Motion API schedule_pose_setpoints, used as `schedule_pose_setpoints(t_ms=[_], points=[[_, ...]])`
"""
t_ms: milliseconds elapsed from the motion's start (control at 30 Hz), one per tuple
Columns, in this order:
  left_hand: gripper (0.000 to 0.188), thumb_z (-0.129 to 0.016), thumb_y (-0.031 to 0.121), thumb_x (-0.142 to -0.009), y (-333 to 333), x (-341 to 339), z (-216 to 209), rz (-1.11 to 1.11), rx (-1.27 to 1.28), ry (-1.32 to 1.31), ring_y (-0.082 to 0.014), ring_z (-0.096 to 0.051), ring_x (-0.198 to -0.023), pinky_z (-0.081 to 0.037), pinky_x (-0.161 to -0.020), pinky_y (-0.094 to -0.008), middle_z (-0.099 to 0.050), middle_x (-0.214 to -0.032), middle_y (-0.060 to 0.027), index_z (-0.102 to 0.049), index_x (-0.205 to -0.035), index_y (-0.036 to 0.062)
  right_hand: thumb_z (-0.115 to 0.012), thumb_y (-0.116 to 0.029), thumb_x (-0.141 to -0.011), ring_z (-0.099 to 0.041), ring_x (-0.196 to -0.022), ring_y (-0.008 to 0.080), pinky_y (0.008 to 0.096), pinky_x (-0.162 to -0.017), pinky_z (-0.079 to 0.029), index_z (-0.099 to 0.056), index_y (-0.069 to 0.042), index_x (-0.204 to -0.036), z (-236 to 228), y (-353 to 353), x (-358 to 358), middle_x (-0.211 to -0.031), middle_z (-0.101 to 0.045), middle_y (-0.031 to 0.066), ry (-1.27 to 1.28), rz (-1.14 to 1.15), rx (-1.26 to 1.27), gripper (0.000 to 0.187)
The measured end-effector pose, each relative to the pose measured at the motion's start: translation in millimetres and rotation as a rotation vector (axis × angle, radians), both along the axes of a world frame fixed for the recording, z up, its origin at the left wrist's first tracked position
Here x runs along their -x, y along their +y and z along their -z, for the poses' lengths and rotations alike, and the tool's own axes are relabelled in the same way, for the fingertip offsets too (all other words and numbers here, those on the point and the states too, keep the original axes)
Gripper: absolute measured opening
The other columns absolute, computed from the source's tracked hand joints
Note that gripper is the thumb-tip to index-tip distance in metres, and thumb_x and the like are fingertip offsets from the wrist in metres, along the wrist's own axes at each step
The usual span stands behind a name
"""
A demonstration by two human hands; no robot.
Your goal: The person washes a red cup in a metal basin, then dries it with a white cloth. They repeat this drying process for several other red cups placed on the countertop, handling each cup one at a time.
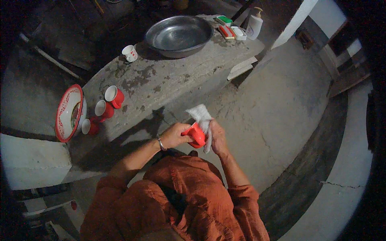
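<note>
In front of my body, my left hand [177, 135] is closed around a red cup [196, 136], which is tilted on its side. My right hand [217, 136] grips a pale cloth [200, 113] against the cup's right side, and part of the cloth sticks up above it while another end hangs below. The cup's inside cannot be made out. On the ledge to the left, three red mugs with white insides stand in a row: a far mug [115, 97], a middle mug [105, 110] and a near mug [90, 127].
A grey metal basin [179, 36] rests on the concrete ledge [169, 86], with a white patterned cup [130, 53] beside it. Left stands a red-rimmed enamel basin [69, 113]. Far right are soap boxes [227, 32] and a pump bottle [254, 25]. A white post [293, 25] rises behind.
</note>
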State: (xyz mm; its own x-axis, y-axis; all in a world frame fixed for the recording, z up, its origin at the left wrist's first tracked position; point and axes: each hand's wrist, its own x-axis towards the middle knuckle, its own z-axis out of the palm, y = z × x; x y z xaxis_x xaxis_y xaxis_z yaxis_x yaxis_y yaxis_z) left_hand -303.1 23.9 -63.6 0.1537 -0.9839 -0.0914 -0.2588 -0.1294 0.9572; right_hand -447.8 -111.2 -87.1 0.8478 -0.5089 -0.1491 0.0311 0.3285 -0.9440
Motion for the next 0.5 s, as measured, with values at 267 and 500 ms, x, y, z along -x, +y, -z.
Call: schedule_pose_setpoints(t_ms=[267,500], points=[[0.015,-0.061,0.01,-0.075,-4,0,2,-0.129,0.06,0.145,-0.0118,-0.056,-0.076,-0.045,-0.07,-0.0299,-0.063,-0.081,-0.0029,-0.059,-0.087,0.0004,-0.038,-0.034,-0.092,-0.048,-0.107,0.0235,0.0344,-0.093,-0.035,-0.053,-0.007,-0.116,-21,4,5,-0.117,-0.05,0.0149,-0.007,-0.032,0.908,0.04],[0.024,-0.059,0.006,-0.074,-11,1,-9,0.048,0.076,-0.009,-0.0095,-0.054,-0.086,-0.043,-0.079,-0.0267,-0.062,-0.089,-0.0013,-0.059,-0.098,0.0001,-0.039,-0.035,-0.092,-0.044,-0.112,0.0244,0.0316,-0.096,-0.032,-0.047,-0.004,-0.122,-24,-13,1,-0.123,-0.047,0.0129,0.013,-0.109,0.268,0.044]])
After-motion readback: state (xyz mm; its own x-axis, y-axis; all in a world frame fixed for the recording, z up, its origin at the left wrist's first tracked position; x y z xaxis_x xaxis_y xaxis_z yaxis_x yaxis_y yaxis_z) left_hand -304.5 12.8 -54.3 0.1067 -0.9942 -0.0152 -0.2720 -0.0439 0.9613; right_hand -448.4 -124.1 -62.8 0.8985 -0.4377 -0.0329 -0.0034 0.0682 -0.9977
